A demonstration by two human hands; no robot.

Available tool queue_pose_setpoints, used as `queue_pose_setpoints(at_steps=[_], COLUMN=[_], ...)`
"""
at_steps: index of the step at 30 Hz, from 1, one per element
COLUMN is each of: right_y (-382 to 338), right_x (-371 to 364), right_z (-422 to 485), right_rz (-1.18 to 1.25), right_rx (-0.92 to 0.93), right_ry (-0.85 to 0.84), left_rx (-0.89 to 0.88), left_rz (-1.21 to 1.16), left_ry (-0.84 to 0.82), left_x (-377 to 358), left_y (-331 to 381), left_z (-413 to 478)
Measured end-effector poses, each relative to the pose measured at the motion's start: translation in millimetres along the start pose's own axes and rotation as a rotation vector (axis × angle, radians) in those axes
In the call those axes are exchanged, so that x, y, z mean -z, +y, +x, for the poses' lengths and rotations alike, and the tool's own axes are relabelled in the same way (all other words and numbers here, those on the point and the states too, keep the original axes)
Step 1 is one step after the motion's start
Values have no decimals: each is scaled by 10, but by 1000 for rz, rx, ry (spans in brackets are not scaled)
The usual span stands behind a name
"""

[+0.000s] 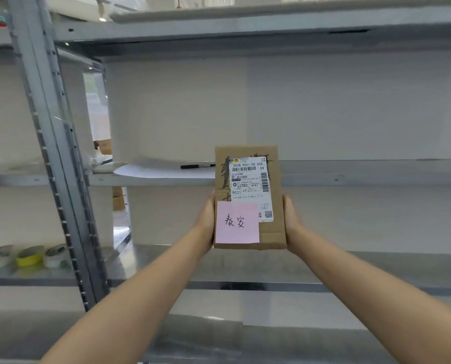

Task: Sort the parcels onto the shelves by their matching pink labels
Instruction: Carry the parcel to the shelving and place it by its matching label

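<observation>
I hold a small brown cardboard parcel (271,232) upright in front of the grey metal shelves (350,173). A pink label (237,222) with handwritten characters is stuck on its lower left face, below a white shipping label (250,185). My left hand (206,219) grips the parcel's left edge and my right hand (292,222) grips its right edge. The parcel hangs in the air between the middle shelf and the lower shelf (350,269), touching neither.
White paper sheets (161,169) and a black pen (197,166) lie on the middle shelf, left of the parcel. Three tape rolls (30,256) sit on the neighbouring rack's lower shelf at left. A perforated metal upright (59,158) divides the racks.
</observation>
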State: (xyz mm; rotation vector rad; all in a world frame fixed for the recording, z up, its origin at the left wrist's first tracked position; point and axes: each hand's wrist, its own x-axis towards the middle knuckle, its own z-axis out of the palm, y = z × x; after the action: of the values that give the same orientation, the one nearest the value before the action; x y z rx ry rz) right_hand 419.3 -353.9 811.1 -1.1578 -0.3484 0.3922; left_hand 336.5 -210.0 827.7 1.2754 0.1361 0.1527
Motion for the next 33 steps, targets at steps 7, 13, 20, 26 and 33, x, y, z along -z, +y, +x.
queue_pose_setpoints(at_steps=[7,13,20,26,33], right_y=[-377,-679,-982,-1177,-1328], right_x=[1178,2049,2598,2927,3120], right_z=[-181,-532,-843,-1131,-1362], right_rz=[-33,-49,-66,-59,-74], right_rx=[73,77,102,174,277], right_ry=[190,293,437,593,726], left_rx=[59,99,139,154,213], left_rz=[-46,-67,-75,-56,-81], left_ry=[-128,-271,-415,-549,-657], left_x=[-1130,-1993,-2660,-3172,-3579], left_y=[-329,-672,-857,-950,-1062], left_z=[313,488,716,825,936])
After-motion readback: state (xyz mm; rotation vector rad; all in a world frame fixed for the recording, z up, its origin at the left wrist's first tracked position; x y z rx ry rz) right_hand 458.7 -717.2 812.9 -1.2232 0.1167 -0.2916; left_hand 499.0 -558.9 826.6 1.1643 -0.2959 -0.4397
